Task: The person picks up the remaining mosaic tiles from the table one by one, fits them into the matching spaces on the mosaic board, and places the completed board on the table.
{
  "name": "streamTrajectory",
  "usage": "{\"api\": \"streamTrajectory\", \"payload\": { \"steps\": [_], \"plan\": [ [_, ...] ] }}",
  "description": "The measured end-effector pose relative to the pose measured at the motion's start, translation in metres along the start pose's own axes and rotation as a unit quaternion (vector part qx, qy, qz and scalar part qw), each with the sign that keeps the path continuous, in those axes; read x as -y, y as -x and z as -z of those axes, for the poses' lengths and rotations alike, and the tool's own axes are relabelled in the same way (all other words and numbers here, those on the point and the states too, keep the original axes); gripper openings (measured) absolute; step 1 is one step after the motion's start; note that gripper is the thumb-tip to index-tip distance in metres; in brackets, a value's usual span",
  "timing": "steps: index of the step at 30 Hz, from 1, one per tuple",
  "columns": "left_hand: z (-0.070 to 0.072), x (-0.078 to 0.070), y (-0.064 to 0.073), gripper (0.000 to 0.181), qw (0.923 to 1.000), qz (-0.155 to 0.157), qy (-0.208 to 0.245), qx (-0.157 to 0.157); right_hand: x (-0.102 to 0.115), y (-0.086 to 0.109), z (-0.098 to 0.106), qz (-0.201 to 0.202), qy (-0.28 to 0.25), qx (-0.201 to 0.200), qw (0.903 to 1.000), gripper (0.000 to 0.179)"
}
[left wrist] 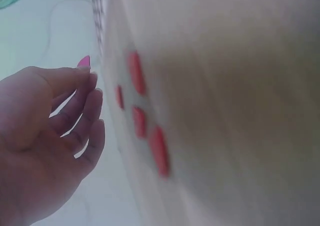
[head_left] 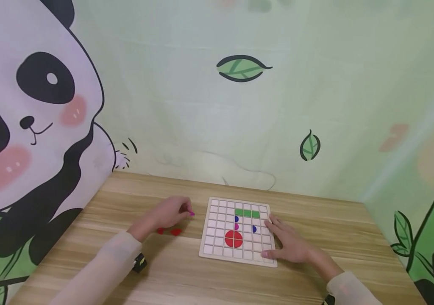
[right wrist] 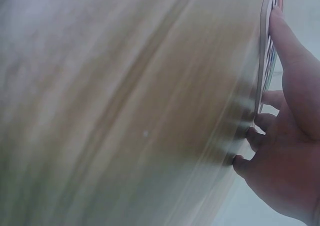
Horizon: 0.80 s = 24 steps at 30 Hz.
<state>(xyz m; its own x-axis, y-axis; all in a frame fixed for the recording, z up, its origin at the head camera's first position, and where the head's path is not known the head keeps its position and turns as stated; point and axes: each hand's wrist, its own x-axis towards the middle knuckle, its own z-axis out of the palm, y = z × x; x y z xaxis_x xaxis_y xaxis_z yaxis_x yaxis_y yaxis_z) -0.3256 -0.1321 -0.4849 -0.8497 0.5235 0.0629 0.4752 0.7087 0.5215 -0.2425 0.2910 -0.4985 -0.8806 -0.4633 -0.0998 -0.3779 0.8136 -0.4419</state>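
Note:
My left hand (head_left: 170, 212) pinches a small pink piece (head_left: 192, 214) between thumb and fingertips, above the table just left of the white grid board (head_left: 203, 245). In the left wrist view the pink piece (left wrist: 84, 61) pokes out past the thumb tip. On the board lie a red circle (head_left: 230, 235) made of several quarter pieces, a green bar (head_left: 247, 213), a pink piece (head_left: 236, 227) and two blue pieces (head_left: 254, 229). My right hand (head_left: 291, 241) rests on the board's right edge, thumb on its lower right part and fingers along the side.
Several loose red pieces (head_left: 176, 232) lie on the wooden table (head_left: 171, 271) below the left hand; the left wrist view shows red pieces (left wrist: 160, 151) close together. Behind the table stands a pale green wall (head_left: 186, 106) with a panda picture (head_left: 41, 127) on the left.

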Motion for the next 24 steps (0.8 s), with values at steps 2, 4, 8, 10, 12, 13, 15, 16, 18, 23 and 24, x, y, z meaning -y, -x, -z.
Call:
{"api": "streamTrajectory", "payload": {
  "steps": [2, 4, 8, 10, 12, 13, 15, 16, 18, 23, 24],
  "plan": [
    [-0.001, -0.011, -0.007, 0.005, 0.9998, -0.014, 0.013, 0.004, 0.000, 0.000, 0.001, 0.002, 0.002, -0.003, 1.0000, 0.106],
    [-0.003, -0.021, -0.014, 0.003, 0.9994, -0.023, 0.025, 0.008, -0.001, 0.000, 0.001, 0.004, 0.003, -0.004, 1.0000, 0.106],
    [-0.009, -0.042, -0.028, 0.006, 0.9983, -0.024, 0.051, 0.014, 0.000, 0.000, 0.001, -0.003, 0.003, 0.000, 1.0000, 0.106],
    [-0.013, -0.051, -0.036, 0.007, 0.9979, -0.023, 0.058, 0.016, 0.000, 0.001, 0.002, -0.009, 0.002, 0.001, 1.0000, 0.106],
    [-0.017, -0.058, -0.043, 0.009, 0.9975, -0.030, 0.061, 0.018, 0.003, 0.001, 0.003, -0.013, 0.001, 0.000, 0.9999, 0.105],
    [-0.019, -0.061, -0.047, 0.010, 0.9973, -0.033, 0.063, 0.019, 0.004, 0.002, 0.004, -0.013, 0.000, -0.001, 0.9999, 0.104],
    [-0.025, -0.067, -0.054, 0.012, 0.9966, -0.038, 0.069, 0.022, 0.005, 0.002, 0.005, -0.010, 0.002, -0.004, 0.9999, 0.103],
    [-0.028, -0.071, -0.057, 0.011, 0.9963, -0.041, 0.072, 0.023, 0.006, 0.001, 0.005, -0.009, 0.007, -0.007, 0.9999, 0.103],
    [-0.034, -0.077, -0.064, 0.010, 0.9960, -0.044, 0.073, 0.024, 0.006, 0.000, 0.005, -0.012, 0.014, -0.010, 0.9998, 0.103],
    [-0.048, -0.094, -0.079, 0.005, 0.9951, -0.049, 0.079, 0.033, 0.005, -0.004, 0.002, -0.023, 0.042, -0.011, 0.9988, 0.108],
    [-0.051, -0.097, -0.083, 0.005, 0.9948, -0.052, 0.081, 0.035, 0.005, -0.004, 0.002, -0.023, 0.050, -0.009, 0.9984, 0.109]
  ]
}}
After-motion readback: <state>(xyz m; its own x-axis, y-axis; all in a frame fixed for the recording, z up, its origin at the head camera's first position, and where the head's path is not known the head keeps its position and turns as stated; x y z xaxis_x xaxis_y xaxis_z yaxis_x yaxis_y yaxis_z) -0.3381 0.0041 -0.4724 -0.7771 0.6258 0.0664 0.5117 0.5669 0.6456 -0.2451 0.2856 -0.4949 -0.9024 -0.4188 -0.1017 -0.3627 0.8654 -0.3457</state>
